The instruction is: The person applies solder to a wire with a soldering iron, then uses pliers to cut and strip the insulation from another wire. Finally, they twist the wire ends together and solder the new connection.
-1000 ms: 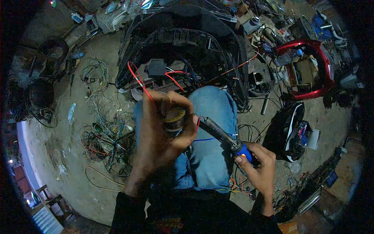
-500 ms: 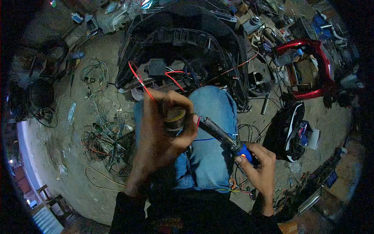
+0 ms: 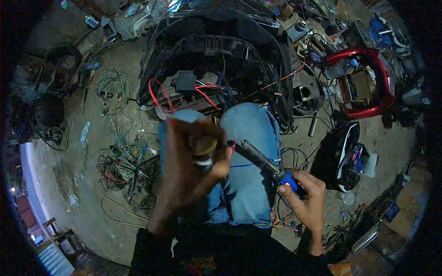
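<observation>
here, the left hand is blurry and curls around a small round spool, and the right hand grips the blue handle of a soldering iron. the iron's tip end is near a short red wire, above the blue jeans. past the knees sits a big black plastic shell.

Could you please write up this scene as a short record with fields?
Left hand: blurred, holding a round spool
Right hand: gripping the blue handle of a soldering iron
Iron's direction: slanting up toward the left hand's fingertips
Near the iron's tip: a short red wire
Ahead: a large black plastic shell
Floor, left: a tangle of wires
Floor, right: a glossy red frame
</observation>
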Demonstrator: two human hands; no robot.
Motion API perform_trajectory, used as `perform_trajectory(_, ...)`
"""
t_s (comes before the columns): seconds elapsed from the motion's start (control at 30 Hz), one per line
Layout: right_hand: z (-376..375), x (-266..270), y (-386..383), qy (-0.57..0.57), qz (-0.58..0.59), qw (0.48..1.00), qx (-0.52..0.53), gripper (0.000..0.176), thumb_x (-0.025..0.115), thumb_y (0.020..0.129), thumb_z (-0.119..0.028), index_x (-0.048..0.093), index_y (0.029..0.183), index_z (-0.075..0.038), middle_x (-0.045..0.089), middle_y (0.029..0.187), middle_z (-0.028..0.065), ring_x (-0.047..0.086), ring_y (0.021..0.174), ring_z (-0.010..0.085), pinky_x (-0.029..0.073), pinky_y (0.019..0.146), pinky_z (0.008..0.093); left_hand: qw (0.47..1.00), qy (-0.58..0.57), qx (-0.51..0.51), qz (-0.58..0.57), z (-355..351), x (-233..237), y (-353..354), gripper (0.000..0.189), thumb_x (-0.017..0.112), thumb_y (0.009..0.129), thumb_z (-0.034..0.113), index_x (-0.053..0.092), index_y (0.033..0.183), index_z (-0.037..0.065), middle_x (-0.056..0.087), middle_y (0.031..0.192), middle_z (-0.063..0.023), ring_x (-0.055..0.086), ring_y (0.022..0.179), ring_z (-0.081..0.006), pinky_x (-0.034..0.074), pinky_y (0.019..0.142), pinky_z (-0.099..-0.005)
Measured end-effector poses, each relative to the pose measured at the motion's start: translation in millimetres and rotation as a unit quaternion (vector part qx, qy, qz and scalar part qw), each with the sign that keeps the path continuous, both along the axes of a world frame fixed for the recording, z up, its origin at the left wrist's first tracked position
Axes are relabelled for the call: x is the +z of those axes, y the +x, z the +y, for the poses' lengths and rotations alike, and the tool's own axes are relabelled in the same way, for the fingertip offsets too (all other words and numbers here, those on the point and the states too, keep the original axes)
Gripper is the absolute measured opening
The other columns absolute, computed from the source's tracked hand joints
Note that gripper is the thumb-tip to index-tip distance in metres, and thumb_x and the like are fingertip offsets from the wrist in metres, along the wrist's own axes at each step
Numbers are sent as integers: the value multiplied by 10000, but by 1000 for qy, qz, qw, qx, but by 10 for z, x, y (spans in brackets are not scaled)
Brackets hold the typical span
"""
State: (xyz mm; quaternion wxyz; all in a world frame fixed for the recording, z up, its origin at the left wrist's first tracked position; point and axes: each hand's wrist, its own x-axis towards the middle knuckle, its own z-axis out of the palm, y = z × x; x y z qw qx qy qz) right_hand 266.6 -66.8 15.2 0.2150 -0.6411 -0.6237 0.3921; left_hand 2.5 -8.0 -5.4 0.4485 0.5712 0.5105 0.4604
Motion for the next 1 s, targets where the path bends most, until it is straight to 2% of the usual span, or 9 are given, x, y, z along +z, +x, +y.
perform_trajectory(0.2,-18,8,47,-11,3,1000,-14,319,816,827,-193,714,1021,39,721,907,168,700,784,256,534,719,350,987,6,-20,-162,-800,-383,-5,519,646,927,79,386,1372,18,591,1122,-126,611,920,-224,503,821,-358)
perform_trajectory(0.27,-42,-9,66,8,4,999,-32,319,819,820,-193,714,1018,35,721,905,162,699,780,253,530,712,345,987,8,-101,-124,-955,-429,-44,483,624,927,86,411,1349,-13,575,1180,-146,605,982,-234,504,835,-366)
perform_trajectory(0.33,-14,19,104,23,1,1000,-12,329,817,821,-209,713,1014,36,719,902,158,695,777,252,527,711,340,978,-85,-176,-77,-1270,-477,-185,450,598,939,112,415,1322,-38,561,1218,-168,593,1035,-234,502,849,-363)
perform_trajectory(0.4,2,49,138,27,8,1000,-4,340,814,823,-226,711,1013,37,718,902,157,691,776,253,524,713,338,942,-169,-289,-32,-1664,-943,-329,349,560,976,153,456,1252,-34,536,1257,-192,581,1073,-237,500,869,-363)
perform_trajectory(0.47,2,76,161,21,23,999,-7,354,811,826,-243,709,1013,39,718,905,158,686,775,255,523,716,337,935,-184,-302,-15,-1715,-950,-324,291,515,1015,209,485,1183,-27,519,1261,-205,578,1073,-234,497,864,-361)
perform_trajectory(0.63,0,140,170,11,5,1000,4,351,798,834,-245,710,1020,40,712,901,164,683,778,257,524,726,336,986,-69,-134,-70,-1602,-549,-311,332,438,1082,314,518,1068,-7,497,1173,-196,571,980,-209,478,776,-356)
perform_trajectory(0.8,-2,169,152,24,-6,1000,5,351,799,828,-230,708,1027,44,713,909,172,690,788,271,533,744,342,996,-80,6,-50,-469,375,-404,348,457,1084,301,584,1032,-19,552,1029,-133,565,893,-198,468,765,-347)
perform_trajectory(0.97,-4,159,157,3,-16,1000,-15,351,816,805,-201,708,1034,43,716,925,179,699,811,294,537,765,356,994,73,-42,70,450,301,-185,303,504,1080,235,646,962,-5,623,927,-93,596,861,-187,484,801,-322)
perform_trajectory(1.0,9,161,165,12,-21,1000,-7,351,818,803,-196,709,1035,43,716,928,180,700,816,296,537,767,356,995,49,-58,63,472,272,-165,329,504,1081,279,639,976,-2,628,933,-80,598,870,-175,486,806,-319)
